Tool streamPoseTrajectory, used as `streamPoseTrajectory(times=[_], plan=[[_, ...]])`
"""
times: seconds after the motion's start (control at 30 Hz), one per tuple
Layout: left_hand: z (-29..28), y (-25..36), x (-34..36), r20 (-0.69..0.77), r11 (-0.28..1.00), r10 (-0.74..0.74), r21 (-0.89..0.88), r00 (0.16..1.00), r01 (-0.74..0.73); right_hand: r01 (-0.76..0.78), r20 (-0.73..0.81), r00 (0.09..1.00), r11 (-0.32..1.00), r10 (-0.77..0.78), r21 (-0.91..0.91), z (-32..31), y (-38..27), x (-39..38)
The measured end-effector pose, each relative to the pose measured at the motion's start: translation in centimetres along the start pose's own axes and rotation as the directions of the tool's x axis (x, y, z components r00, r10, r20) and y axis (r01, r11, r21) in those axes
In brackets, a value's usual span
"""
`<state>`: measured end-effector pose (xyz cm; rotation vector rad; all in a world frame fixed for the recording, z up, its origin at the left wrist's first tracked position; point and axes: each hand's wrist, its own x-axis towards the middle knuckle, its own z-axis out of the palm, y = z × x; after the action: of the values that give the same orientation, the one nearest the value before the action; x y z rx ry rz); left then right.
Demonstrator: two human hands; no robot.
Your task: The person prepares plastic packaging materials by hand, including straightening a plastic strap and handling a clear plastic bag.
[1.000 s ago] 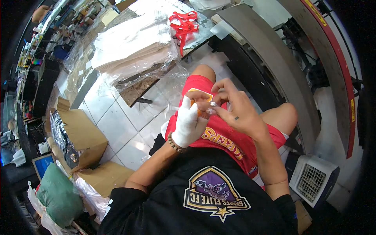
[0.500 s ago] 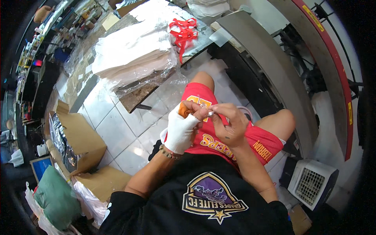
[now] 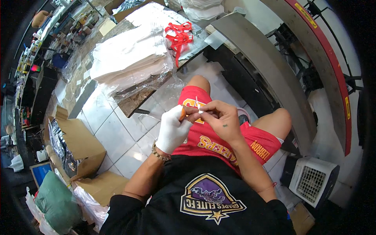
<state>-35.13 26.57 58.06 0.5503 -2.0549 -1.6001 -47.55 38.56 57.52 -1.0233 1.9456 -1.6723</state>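
Observation:
Above my lap, both hands meet at the fingertips around a small white piece with a thin pale strand (image 3: 198, 105) sticking up; its kind is too small to make out. My left hand (image 3: 172, 127), in a white fingerless glove with an orange patch near the fingers, pinches it from the left. From the right, my bare right hand (image 3: 226, 122) pinches the same piece between thumb and fingers. A beaded bracelet (image 3: 159, 153) circles my left wrist. My fingers partly cover the white piece.
Ahead stands a table with a stack of white cloth or sheets (image 3: 129, 51) in clear plastic and a tangle of red ribbon (image 3: 179, 37). A large grey and red machine (image 3: 270, 66) is at right. Open cardboard boxes (image 3: 84, 145) and a green bag (image 3: 58, 201) sit left; a vented unit (image 3: 311, 184) stands right.
My hands stay together but have shifted slightly, and the left hand has turned a little. The thin white strand now stands up from between the fingertips. The view has moved slightly.

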Motion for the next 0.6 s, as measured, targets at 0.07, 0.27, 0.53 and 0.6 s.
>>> streamPoseTrajectory(times=[0.07, 0.27, 0.53, 0.6], plan=[[-0.1, 0.2, 0.0, 0.035, 0.981, 0.051, 0.186, 0.998, -0.056, -0.220, 0.116, 0.974, 0.939, 0.196, 0.264, 0.0, 0.9, 0.1], [0.2, -1.2, -0.4, 0.156, 0.794, -0.371, -0.458, 0.916, 0.399, -0.294, 0.224, 0.945, 0.921, 0.239, 0.256, -0.1, 0.7, 1.1], [-0.3, -2.4, -0.1, 0.369, 0.352, -0.564, -0.702, 0.739, 0.619, -0.115, 0.169, 0.981, 0.987, 0.095, 0.109, 1.1, 2.4, 0.6], [-0.2, -2.2, 0.1, 0.318, 0.393, -0.579, -0.698, 0.751, 0.599, 0.166, 0.127, 0.979, 0.984, -0.157, -0.070, 0.8, 1.3, 0.6]])
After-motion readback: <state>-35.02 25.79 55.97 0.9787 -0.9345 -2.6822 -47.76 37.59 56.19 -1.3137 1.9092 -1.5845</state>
